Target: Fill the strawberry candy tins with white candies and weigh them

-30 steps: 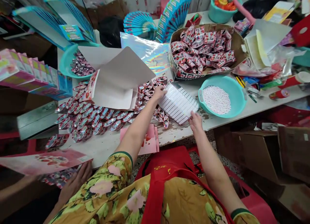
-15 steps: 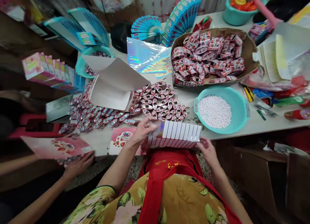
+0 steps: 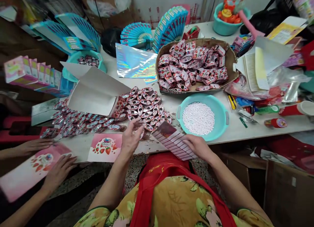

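Observation:
My right hand (image 3: 198, 146) is closed on the right side of a strip of small boxes (image 3: 175, 143), whose row of narrow pale and pink panels tilts down over the table's front edge. Parted and half curled, the fingers of my left hand (image 3: 131, 135) are at the near edge of a pile of small oval red-and-white packs (image 3: 147, 106). Whether the fingers touch a pack is hard to make out. Just left of that hand lies a flat pink card with strawberries (image 3: 105, 148).
A turquoise basin (image 3: 220, 122) holds white tablets. Behind it stands a carton (image 3: 233, 65) full of similar packs. An open grey-white box (image 3: 90, 93) lies on the pile. At left, a co-worker's hands (image 3: 57, 174) hold a pink strawberry-printed sheet (image 3: 22, 184).
My left hand has let go of the strip of boxes and moved left to the pack pile. The strip has tilted in my right hand. The co-worker's sheet has moved lower left.

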`<state>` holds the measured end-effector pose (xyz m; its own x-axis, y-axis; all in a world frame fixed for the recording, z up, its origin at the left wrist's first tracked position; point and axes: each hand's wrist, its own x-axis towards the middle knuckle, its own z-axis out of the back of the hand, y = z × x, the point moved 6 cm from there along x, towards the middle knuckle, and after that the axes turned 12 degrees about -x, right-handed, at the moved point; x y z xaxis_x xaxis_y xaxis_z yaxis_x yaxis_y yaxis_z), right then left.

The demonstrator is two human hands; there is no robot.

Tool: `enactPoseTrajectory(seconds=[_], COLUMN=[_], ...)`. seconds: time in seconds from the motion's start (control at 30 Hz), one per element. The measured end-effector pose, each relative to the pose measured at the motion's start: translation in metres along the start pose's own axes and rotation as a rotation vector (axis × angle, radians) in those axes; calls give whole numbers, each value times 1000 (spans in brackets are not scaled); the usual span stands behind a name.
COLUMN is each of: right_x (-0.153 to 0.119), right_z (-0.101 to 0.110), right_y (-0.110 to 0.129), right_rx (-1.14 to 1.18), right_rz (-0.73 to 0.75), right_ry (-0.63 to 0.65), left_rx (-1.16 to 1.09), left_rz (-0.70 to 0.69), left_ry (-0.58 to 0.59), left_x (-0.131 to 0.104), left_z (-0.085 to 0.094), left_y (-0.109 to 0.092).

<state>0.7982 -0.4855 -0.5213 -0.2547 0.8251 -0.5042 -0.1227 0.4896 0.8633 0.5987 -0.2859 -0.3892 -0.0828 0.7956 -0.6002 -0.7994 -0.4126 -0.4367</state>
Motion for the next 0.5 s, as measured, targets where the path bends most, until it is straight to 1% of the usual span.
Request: enactPoseTrajectory(seconds=[0.03, 0.07, 0.1, 0.13, 0.17, 0.2, 0.23, 0.27, 0.33, 0.37, 0.4, 0.47, 0.5], right_x=[-3, -5, -6, -6, -5, -4, -2, 2, 12, 16, 21, 32, 39], right_z=[13, 29, 48, 69, 93, 119, 145, 169, 211, 230, 247, 276, 287], right_y=[-9, -19, -31, -44, -58, -74, -91, -109, -150, -171, -189, -216, -223], right_rx=[53, 99, 136, 167, 197, 242, 311, 394, 503, 518, 505, 437, 392], right_rz=[-44, -96, -154, -213, -264, -301, -303, -274, -250, -275, -306, -345, -353], right_ry=[-32, -80, -155, -267, -417, -603, -816, -995, -1258, -1362, -1432, -1490, -1484], left_rx=[46, 98, 159, 230, 301, 355, 381, 383, 360, 355, 357, 375, 383], left_rz=[23, 55, 81, 85, 66, 31, -8, -42, -84, -99, -117, -155, -164], left_ry=[-1, 20, 61, 112, 163, 208, 245, 277, 341, 379, 420, 500, 536], left_x=[9, 18, 26, 34, 41, 48, 54, 59, 64, 65, 64, 58, 54], left_z=[7, 12, 13, 12, 7, -1, -12, -25, -54, -69, -83, -107, -116], left_y=[4, 9, 14, 18, 21, 24, 26, 29, 33, 36, 38, 43, 46])
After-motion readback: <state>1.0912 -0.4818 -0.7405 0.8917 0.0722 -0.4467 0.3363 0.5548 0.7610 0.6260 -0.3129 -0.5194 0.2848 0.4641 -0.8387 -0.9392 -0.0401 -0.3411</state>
